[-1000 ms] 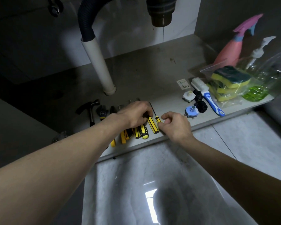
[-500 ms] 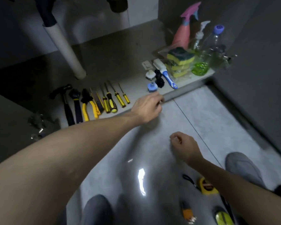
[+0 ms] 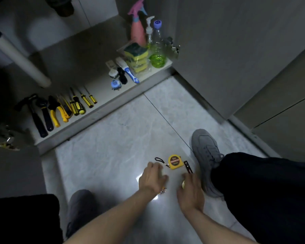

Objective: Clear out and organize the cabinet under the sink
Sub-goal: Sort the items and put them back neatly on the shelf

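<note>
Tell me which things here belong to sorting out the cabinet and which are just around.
Part of the job:
tape measure
row of tools
sponges
brush
spray bottle
left hand
right hand

Just around:
drain pipe
shoe
floor

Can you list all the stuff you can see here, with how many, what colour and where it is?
Hand tools: a row, exact count unclear, black and yellow, front left of the cabinet floor.
Drain pipe: one, white, back left of the cabinet.
Sponges: a stack, yellow and green, right side of the cabinet.
Spray bottle: one, pink, behind the sponges.
Clear bottles: two, beside the spray bottle.
Brush: one, white and blue, left of the sponges.
Tape measure: one, yellow, on the tiled floor.
Shoes: two, grey, on the floor.
Left hand: near the tape measure.
Right hand: over small items on the floor.
</note>
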{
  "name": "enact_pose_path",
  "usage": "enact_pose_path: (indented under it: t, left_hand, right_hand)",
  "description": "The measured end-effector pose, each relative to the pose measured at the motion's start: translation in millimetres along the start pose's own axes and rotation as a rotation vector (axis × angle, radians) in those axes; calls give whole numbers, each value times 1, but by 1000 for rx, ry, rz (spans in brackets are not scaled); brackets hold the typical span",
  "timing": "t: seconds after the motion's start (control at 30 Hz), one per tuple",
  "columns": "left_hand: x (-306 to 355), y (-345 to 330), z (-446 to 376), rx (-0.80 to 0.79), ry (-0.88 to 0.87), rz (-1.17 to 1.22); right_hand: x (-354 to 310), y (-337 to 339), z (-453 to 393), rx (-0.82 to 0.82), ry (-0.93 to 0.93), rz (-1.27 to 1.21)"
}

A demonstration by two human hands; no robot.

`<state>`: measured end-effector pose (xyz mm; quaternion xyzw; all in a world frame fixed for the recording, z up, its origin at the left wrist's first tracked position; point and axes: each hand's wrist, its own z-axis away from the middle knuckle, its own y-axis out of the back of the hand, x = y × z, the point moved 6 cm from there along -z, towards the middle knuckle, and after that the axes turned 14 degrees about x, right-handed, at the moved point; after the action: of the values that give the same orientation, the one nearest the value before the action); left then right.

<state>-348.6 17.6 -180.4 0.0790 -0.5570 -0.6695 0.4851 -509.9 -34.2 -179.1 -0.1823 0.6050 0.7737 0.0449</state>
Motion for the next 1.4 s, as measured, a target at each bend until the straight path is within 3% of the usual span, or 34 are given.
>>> enact_pose_path:
  t: [0.13, 0.37, 0.53, 0.77, 0.87, 1.03, 1.23, 1.4]
  left_hand:
    - [-13, -21, 27, -2, 119, -36]
    - [-26, -35, 22, 20, -14, -126]
    - [-40, -34, 2, -60, 25, -66]
    - [-59, -39, -1, 22, 90, 89]
    - [-65, -38, -3, 33, 98, 174]
    - [-77, -34, -8, 61, 192, 333]
    - [-81, -24, -10, 32, 340, 485]
    - [-62, 41, -37, 86, 238, 442]
  right_hand:
    - [-11, -9, 10, -24, -151, -35]
    - [-1, -23, 10, 21, -180, 13]
    - [11, -24, 3, 4, -68, -3]
    - [-12, -39, -3, -173, 282, -88]
    - [-21, -43, -6, -219, 351, -98]
    - [-3, -33, -16, -77, 244, 25]
    - [-9, -28, -23, -62, 195, -3]
    - [-53, 9, -42, 41, 228, -154]
